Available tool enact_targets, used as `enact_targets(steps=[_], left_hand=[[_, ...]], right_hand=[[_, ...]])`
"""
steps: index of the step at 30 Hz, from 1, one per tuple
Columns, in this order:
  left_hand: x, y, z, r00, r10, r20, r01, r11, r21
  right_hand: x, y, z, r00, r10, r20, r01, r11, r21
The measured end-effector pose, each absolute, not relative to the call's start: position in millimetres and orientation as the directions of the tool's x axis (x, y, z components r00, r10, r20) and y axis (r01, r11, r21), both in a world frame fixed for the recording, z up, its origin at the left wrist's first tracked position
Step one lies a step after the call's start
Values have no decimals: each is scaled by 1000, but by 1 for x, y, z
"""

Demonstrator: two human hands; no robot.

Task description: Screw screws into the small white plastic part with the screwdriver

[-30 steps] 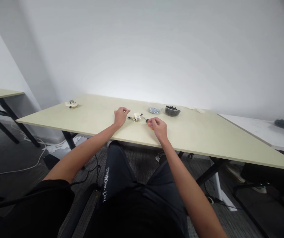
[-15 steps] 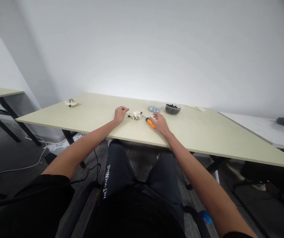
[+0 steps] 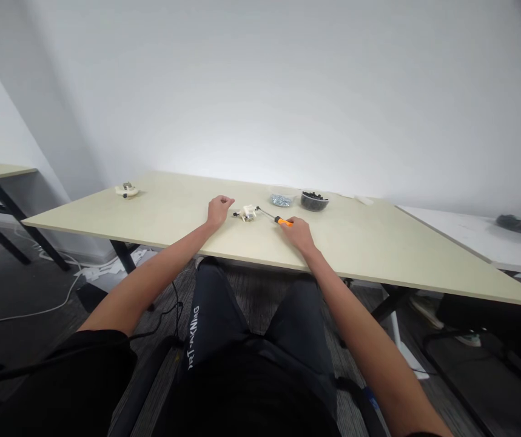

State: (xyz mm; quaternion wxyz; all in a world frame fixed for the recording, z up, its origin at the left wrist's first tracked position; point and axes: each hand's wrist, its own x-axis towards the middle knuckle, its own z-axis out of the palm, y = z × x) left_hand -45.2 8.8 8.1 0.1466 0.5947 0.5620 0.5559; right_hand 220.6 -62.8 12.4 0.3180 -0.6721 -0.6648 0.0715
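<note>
My right hand (image 3: 299, 232) is closed around the orange and black handle of a screwdriver (image 3: 284, 221), whose shaft points left. The tip lies by a small black part at the right end of a cream-coloured assembly (image 3: 246, 212) on the table. Left of that assembly, my left hand (image 3: 219, 209) is closed, thumb and fingers pinched together; whatever they hold, if anything, is too small to make out. The assembly has another black piece on its left end and rests untouched by my left hand.
Behind my right hand stand a clear tub of silvery screws (image 3: 281, 200) and a clear bowl of black parts (image 3: 313, 201). A second cream assembly (image 3: 127, 190) sits at the table's far left. A white table (image 3: 460, 233) adjoins on the right.
My right hand has closed on the screwdriver handle, which was beside its open fingers. The handle has swung up, so the screwdriver lies flatter. My left hand is much the same.
</note>
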Motion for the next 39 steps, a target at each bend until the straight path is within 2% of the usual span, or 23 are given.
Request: enact_targets(steps=[39], left_hand=[[-45, 8, 8, -244, 820, 518, 550, -323, 770]], right_hand=[[222, -68, 13, 133, 940, 313, 822, 72, -565]])
